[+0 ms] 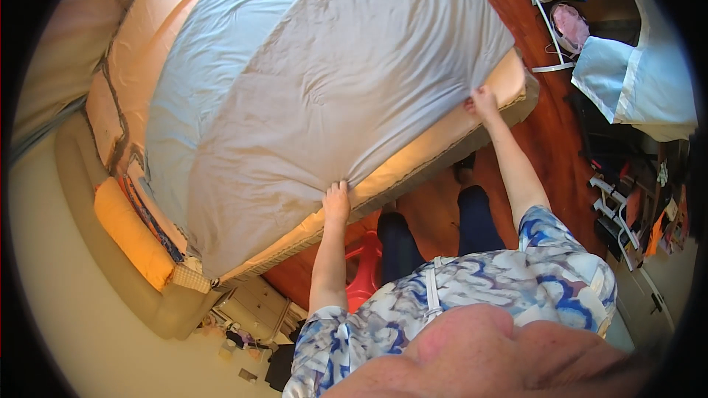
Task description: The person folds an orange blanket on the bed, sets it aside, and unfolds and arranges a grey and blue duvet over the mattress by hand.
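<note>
A thin grey and light-blue bed cover [310,81] lies spread over the bed, with small creases running through the grey part. My left hand [336,203] is closed on its near edge, and the cloth gathers in folds at the fingers. Farther right, close to the bed's corner, my right hand [483,105] pinches the same edge. Below that edge shows a strip of the peach-coloured mattress [413,151]. Both arms are stretched out, with the hands well apart.
A rolled orange bedding piece [131,234] lies by the headboard at left. A red plastic stool [363,273] stands near my legs, beside the bed. At right are a white metal stand [553,68], a light-blue cloth [627,81] and a cluttered rack [623,214]. The floor [549,155] is reddish wood.
</note>
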`<action>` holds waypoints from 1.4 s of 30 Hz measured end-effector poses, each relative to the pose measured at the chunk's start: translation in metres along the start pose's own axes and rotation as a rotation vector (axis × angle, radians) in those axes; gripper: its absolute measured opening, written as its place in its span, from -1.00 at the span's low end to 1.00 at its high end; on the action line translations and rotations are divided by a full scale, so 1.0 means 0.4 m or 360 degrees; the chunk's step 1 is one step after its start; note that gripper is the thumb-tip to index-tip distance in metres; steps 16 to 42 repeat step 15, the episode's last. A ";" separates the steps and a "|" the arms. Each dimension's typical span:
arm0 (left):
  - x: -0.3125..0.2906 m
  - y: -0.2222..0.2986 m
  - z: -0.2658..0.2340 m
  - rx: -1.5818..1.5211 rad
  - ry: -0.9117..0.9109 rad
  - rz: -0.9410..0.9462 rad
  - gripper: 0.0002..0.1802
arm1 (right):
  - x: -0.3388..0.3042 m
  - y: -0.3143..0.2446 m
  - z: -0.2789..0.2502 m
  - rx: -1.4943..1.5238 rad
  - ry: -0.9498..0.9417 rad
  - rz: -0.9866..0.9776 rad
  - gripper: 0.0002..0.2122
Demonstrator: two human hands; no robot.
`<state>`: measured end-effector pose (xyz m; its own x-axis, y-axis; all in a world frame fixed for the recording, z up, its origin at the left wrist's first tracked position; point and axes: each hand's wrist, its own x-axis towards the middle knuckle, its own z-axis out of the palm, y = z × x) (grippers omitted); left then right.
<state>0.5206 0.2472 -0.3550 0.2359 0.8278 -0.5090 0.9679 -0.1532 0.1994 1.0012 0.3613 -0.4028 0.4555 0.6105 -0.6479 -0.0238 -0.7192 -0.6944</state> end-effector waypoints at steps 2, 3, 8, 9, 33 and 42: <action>-0.077 0.064 0.002 -0.0159 -0.0012 -0.0177 -0.66 | -0.049 0.010 -0.058 0.0001 -0.0209 0.0084 -0.77; -0.096 0.116 -0.008 -0.0340 -0.0025 -0.0316 -0.56 | -0.056 0.012 -0.110 -0.0137 -0.0196 0.0002 -0.74; -0.180 0.337 -0.043 -0.0564 -0.0160 -0.0469 -0.37 | -0.122 -0.049 -0.285 -0.0458 -0.0324 -0.0056 -0.78; -0.196 0.384 -0.046 -0.0610 -0.0166 -0.0430 -0.36 | -0.137 -0.067 -0.315 -0.0452 -0.0328 -0.0069 -0.78; -0.175 0.499 -0.061 -0.0738 -0.0226 -0.0258 -0.30 | -0.102 0.025 -0.366 -0.1047 -0.0240 -0.0466 -0.80; -0.175 0.499 -0.061 -0.0738 -0.0226 -0.0258 -0.30 | -0.102 0.025 -0.366 -0.1047 -0.0240 -0.0466 -0.80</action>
